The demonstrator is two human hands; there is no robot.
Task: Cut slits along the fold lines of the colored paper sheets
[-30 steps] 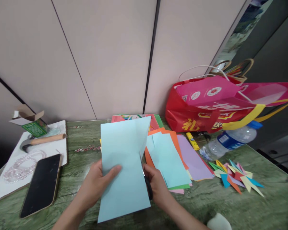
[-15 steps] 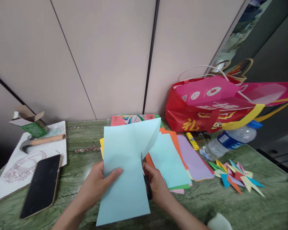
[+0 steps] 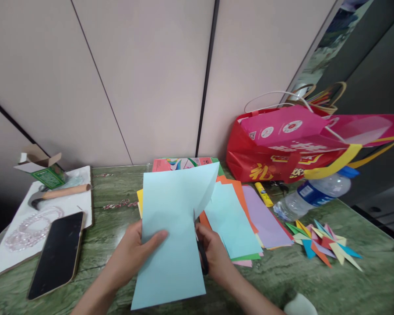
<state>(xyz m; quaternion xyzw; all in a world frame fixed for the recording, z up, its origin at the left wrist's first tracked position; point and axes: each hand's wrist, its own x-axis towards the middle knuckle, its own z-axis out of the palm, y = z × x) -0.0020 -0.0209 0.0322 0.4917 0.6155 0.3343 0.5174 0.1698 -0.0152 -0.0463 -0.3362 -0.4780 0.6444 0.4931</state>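
A light blue sheet of paper (image 3: 170,262) is held up over the table by my left hand (image 3: 139,247), thumb on top and fingers hidden behind its left edge. My right hand (image 3: 215,253) grips a pair of black-handled scissors (image 3: 202,256). The blades stand at the sheet's right edge, where the upper right part curls up and away. Beneath and to the right lies a fan of coloured paper: another light blue sheet (image 3: 234,223), an orange sheet (image 3: 239,194) and a purple sheet (image 3: 265,218).
Folded paper pieces (image 3: 326,245) lie right, near a water bottle (image 3: 318,192), a yellow glue stick (image 3: 263,194) and a red bag (image 3: 265,153). At left are a phone (image 3: 57,253), a hammer (image 3: 61,193), a beaded strand (image 3: 29,229) and a green box (image 3: 51,175).
Both hands, the scissors and the sheet stay almost in place. The curled upper right corner of the sheet has shifted very slightly; the view has moved a little.
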